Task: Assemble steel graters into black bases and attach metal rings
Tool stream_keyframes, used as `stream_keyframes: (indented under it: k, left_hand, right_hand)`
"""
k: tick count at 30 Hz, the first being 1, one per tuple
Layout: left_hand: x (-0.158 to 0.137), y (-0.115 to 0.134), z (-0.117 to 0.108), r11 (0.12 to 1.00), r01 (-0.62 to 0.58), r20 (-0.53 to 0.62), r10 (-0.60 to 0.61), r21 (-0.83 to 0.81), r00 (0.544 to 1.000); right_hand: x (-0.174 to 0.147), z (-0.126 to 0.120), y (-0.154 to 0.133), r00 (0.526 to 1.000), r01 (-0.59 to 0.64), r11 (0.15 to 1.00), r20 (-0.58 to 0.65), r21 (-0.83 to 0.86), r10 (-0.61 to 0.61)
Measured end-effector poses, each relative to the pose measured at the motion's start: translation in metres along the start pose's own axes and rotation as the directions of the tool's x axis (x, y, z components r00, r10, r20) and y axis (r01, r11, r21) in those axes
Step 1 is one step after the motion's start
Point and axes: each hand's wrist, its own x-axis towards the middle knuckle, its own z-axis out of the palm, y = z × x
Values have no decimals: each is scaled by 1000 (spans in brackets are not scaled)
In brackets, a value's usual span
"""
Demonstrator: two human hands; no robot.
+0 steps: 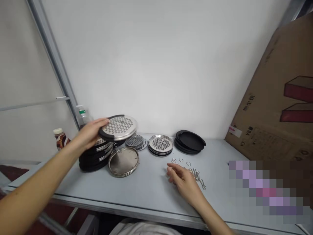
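My left hand (94, 132) grips the black rim of a round metal grater (121, 126), raised and tilted above a stack of similar black-rimmed graters (94, 160). The fingers lie partly hidden under it. Over the table, my right hand (182, 179) is loosely curled with thumb and forefinger apart, and nothing shows in it. Small metal rings (181, 160) lie just beyond its fingertips, and a pile of bent wire clips (197, 176) is beside it. Plain round metal discs (123, 162) are stacked between the hands.
Behind are perforated discs (135, 141), a stack of grater plates (160, 144) and black round trays (190, 142). Bottles (61, 138) stand at the left. A large cardboard box (274, 98) leans at the right. The table's front edge (122, 209) runs near my body.
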Motion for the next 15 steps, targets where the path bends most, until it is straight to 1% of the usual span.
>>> stream_keyframes:
  k: [3, 6, 10, 15]
  left_hand:
    - [24, 14, -33, 990, 103, -54, -98, 100, 994]
    - [29, 13, -56, 966, 185, -86, -171, 180, 981]
    - [27, 6, -72, 943, 217, -97, -199, 252, 975]
    - [34, 7, -83, 928, 201, -112, -174, 313, 978]
  right_hand:
    - [0, 2, -1, 1000, 19, 995, -1, -95, -19]
    - [0, 2, -1, 1000, 31, 992, 6, -124, -31]
    - [1, 2, 2, 999, 45, 991, 13, -129, -44]
    - [1, 3, 2, 999, 38, 990, 10, -133, -37]
